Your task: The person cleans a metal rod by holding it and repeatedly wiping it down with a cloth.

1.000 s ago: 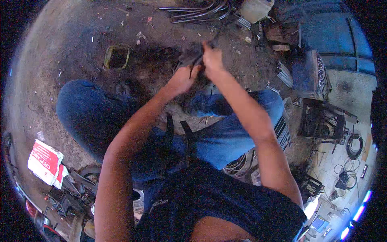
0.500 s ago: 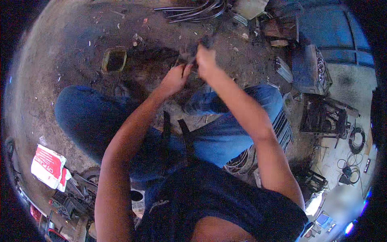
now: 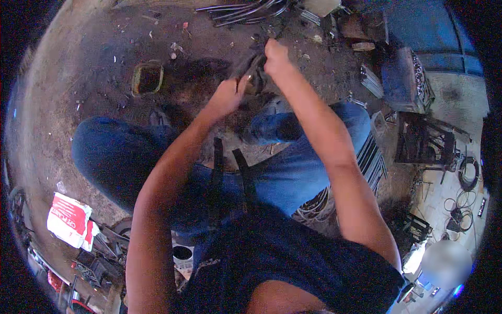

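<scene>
A dark grey, crumpled, rag-like cloth (image 3: 254,70) stretches between my hands above the dirt floor. My left hand (image 3: 229,94) is closed on its nearer end, thumb pointing up along it. Farther out and to the right, my right hand (image 3: 277,57) is closed in a fist on its far end. Blur and dim light hide the cloth's exact shape and whether anything is wrapped in it. Below the hands are my bent knees in blue jeans (image 3: 293,180), and a shoe shows beneath the cloth.
A shallow container with a yellowish rim (image 3: 161,78) sits on the floor at left. Dark bent rods or tubes (image 3: 246,14) lie at the far side. To the right stand a blue box of rods (image 3: 400,83) and a dark metal frame (image 3: 426,141). A red-and-white sack (image 3: 69,220) lies at lower left.
My right hand has moved away from me and slightly right, farther from my left hand. The cloth now shows drawn out between them, less blurred than before.
</scene>
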Available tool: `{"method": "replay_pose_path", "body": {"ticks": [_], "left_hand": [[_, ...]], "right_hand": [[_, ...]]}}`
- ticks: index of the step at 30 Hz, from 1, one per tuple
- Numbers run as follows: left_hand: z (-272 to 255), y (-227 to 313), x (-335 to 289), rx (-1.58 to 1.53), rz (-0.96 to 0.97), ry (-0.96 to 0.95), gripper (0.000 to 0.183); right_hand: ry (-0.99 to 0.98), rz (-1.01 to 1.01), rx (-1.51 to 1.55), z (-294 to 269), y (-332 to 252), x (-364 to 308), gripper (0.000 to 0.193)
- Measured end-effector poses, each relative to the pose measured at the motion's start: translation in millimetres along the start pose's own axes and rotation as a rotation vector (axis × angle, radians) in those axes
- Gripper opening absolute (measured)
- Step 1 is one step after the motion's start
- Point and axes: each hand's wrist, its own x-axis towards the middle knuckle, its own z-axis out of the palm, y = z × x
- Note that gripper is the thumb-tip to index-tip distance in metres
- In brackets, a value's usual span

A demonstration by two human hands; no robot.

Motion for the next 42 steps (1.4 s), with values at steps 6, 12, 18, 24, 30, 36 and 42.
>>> {"method": "replay_pose_path", "body": {"ticks": [6,12,18,24,30,36,42], "left_hand": [[1,-10,-11,0.005,0.036,0.017,0.045],[12,-8,-1,-0.003,0.180,0.111,0.042],[4,-14,-6,0.110,-0.002,0.021,0.043],[-1,6,-7,0.064,0.078,0.051,0.047],[-7,-17,-17,0.112,-0.007,0.060,0.048],[-6,-37,-20,0.135,0.132,0.102,0.047],[-3,-24,-7,0.054,0.065,0.025,0.043]], "right_hand": [[0.156,-0.345,-0.155,21,14,-27,0.032],[0.344,-0.551,-0.628,4,85,-29,0.018],[-0.203,-0.023,0.072,-16,8,14,0.028],[-0.157,-0.040,0.002,-26,0,40,0.024],[0.126,-0.240,-0.076,19,56,-17,0.028],[0.084,-0.042,0.202,8,55,5,0.027],[-0.517,-0.364,-0.094,-15,0,24,0.029]]}}
